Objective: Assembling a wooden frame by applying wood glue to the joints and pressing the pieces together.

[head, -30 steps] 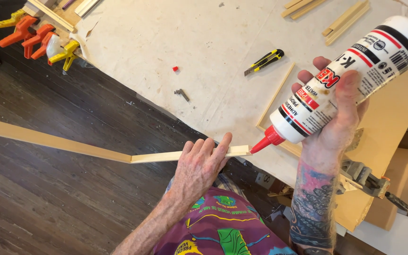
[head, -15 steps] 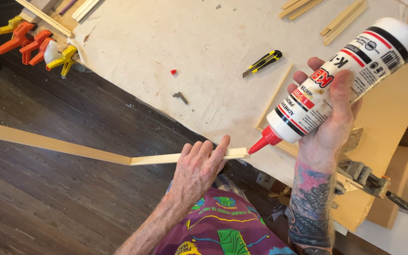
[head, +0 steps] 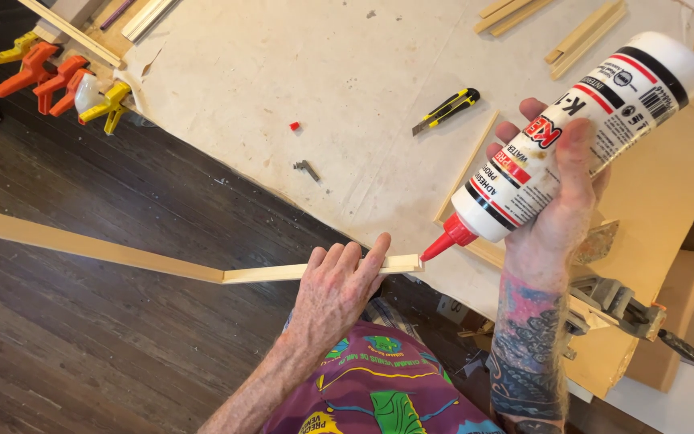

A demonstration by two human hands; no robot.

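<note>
left hand (head: pixel 337 283) is gripping a long wood strip (head: pixel 162 262), fingers wrapped over the top near its end, holding it roughly level. the strip is running away to the left of that hand, out over the dark plank floor (head: pixel 122 193), and its cut end is poking out just right of the fingertips. right hand (head: pixel 552 210) is closed around a white glue bottle (head: pixel 580 133) with red and black bands, tilted nozzle-down. the red nozzle tip (head: pixel 443 241) is sitting right at the strip's end, touching or nearly so; can't tell which. no bead of glue showing.

beyond both hands the worktable (head: pixel 283 96), covered in a pale sheet, is lying across the view. a yellow and black utility knife (head: pixel 447 110) is resting just past the right hand's fingers, a thin wood stick (head: pixel 466 167) lying between knife and bottle. a small red cap (head: pixel 294 126) and a small grey metal piece (head: pixel 307 169) are sitting beyond the left hand. orange and yellow clamps (head: pixel 58 80) are hanging at the table edge, far left of the left hand. more wood sticks (head: pixel 580 32) are lying beyond the bottle. a metal clamp (head: pixel 620 301) is biting the table edge just right of the right forearm.
</note>
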